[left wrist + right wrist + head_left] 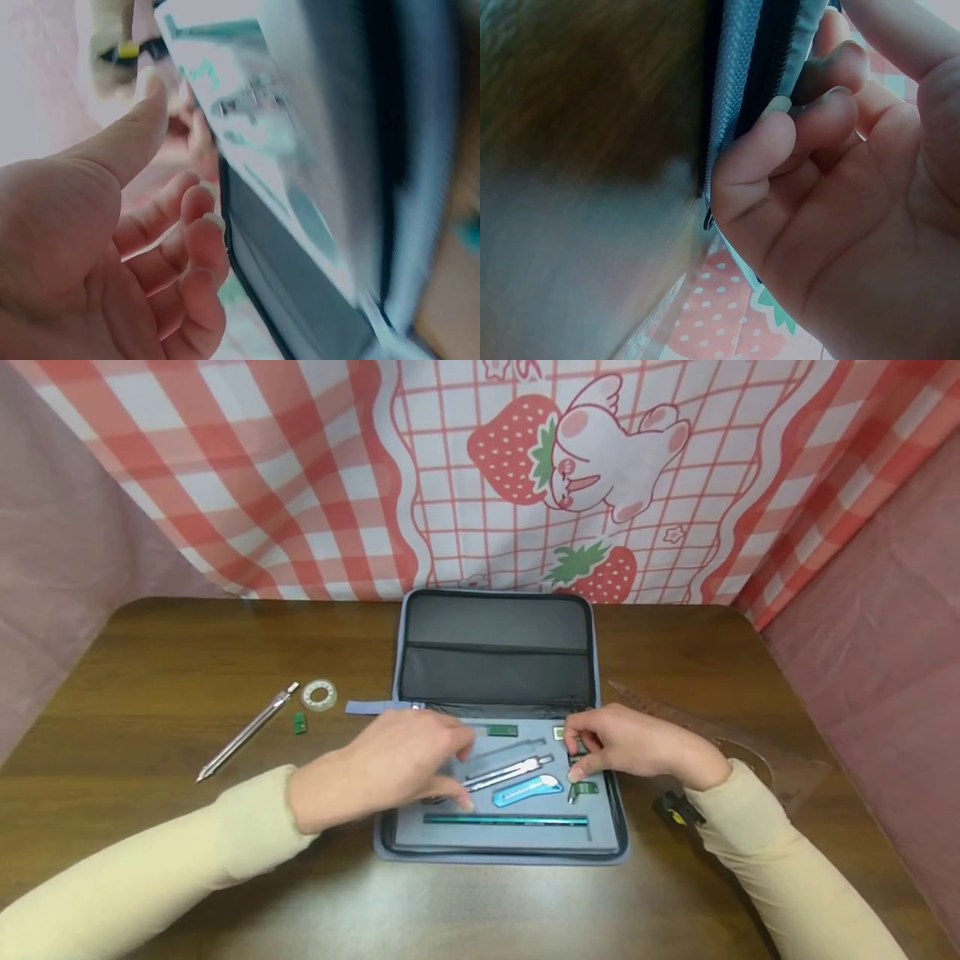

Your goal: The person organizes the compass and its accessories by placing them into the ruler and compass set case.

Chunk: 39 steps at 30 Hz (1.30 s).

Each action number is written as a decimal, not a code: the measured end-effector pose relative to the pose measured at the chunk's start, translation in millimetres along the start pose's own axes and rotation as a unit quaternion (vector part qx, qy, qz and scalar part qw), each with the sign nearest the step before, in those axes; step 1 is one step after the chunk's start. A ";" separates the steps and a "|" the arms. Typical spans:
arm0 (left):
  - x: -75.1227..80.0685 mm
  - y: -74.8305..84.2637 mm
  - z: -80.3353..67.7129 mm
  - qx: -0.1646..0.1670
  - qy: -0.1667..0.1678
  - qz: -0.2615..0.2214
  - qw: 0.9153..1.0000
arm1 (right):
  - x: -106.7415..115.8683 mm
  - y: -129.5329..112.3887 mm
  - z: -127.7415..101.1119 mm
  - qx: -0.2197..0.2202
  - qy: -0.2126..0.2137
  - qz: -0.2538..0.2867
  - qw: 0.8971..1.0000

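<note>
Left hand (386, 758), right hand (637, 741) over open case (495, 677)

Two hands (382, 756) (630, 742) (two sleeves (258, 814) (742, 806) also), one case (495, 858), one blue cutter (527, 791), two silver compasses (242, 739) (510, 772).

"What sort of place was it?"

"A homely desk corner, it seemed, though the room itself couldn't be told. A dark wood-grain table (187, 693) stood before a red-and-white checked cloth (450, 543) printed with strawberries (513, 447) and a cartoon animal (630, 452)."

"And the sides?"

"Plain pink fabric (885, 535) hung there, more like a home than a workshop."
</note>
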State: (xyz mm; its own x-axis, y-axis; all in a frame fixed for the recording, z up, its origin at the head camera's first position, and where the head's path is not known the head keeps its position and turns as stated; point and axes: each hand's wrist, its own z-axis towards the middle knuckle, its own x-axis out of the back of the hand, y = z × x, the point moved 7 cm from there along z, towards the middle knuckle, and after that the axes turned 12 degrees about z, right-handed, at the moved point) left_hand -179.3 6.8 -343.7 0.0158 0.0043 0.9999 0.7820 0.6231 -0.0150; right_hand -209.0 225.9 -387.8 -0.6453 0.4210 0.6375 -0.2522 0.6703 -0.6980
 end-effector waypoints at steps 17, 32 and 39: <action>-41.6 -93.9 -130.0 0.150 -0.148 -0.053 0.976 | 1.2 1.9 -2.9 0.003 0.006 -0.002 1.000; -16.0 -87.2 -113.1 0.118 -0.144 -0.061 0.981 | -0.2 3.2 -1.1 0.001 0.007 0.001 1.000; 18.8 -43.1 -61.6 0.024 -0.032 -0.077 0.996 | 0.9 2.3 -0.5 0.005 0.005 0.000 1.000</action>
State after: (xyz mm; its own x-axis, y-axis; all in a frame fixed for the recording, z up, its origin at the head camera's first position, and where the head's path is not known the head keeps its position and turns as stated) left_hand -174.3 -68.2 -324.7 -0.1438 -0.0460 0.9885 0.7406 0.6576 0.1383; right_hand -209.7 228.1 -388.6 -0.6378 0.4274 0.6407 -0.2590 0.6645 -0.7010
